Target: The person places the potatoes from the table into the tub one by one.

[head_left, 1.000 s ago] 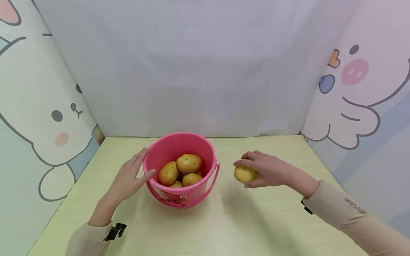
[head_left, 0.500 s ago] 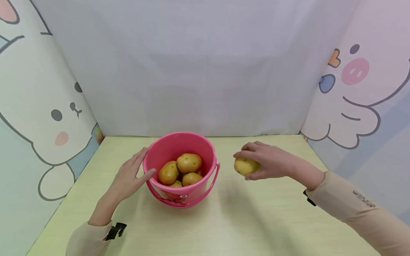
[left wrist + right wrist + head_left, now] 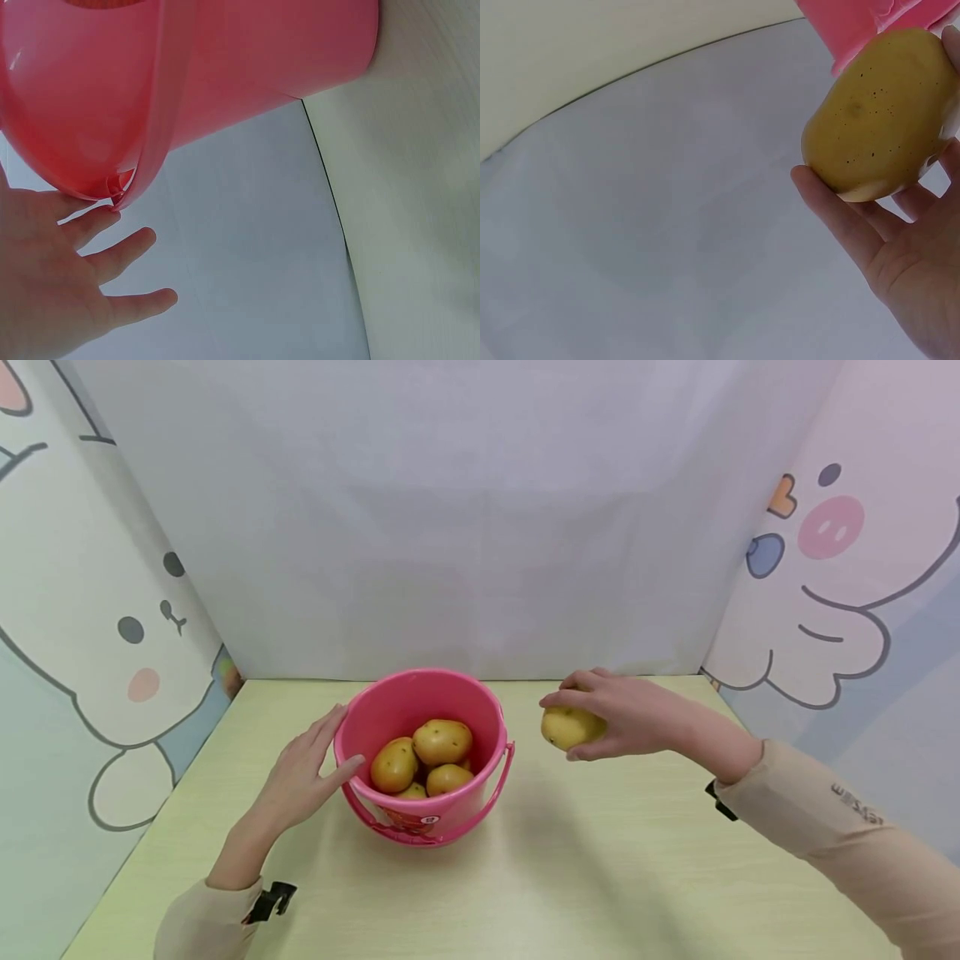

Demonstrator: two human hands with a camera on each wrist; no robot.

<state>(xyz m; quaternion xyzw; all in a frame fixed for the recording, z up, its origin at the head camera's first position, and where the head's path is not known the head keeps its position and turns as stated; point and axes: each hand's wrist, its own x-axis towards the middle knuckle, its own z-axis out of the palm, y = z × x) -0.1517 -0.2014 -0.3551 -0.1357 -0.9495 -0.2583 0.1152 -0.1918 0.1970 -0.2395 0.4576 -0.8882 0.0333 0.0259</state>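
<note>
A pink bucket [image 3: 401, 703] stands on the table, with several yellow-brown potatoes [image 3: 442, 743] inside. At its left rim is my left hand [image 3: 296, 778], thumb over the edge and fingers straight along the outside. The left wrist view shows those fingers spread, the upper fingertips [image 3: 110, 215] right where the bucket's handle [image 3: 166, 90] meets the rim. To the right of the bucket, my right hand [image 3: 637, 717] grips another potato [image 3: 572, 727] from above, held over the table. In the right wrist view this potato [image 3: 885, 112] shows small dark specks, with the thumb and fingers around it.
The pale wooden table [image 3: 480, 902] reaches back to a hanging grey-white cloth [image 3: 480, 527]. Cartoon-printed panels stand on both sides, a left panel [image 3: 90, 693] and a right panel [image 3: 840, 602].
My right hand has lifted the potato higher and shifted it slightly left toward the bucket. The left hand and the bucket have stayed in place.
</note>
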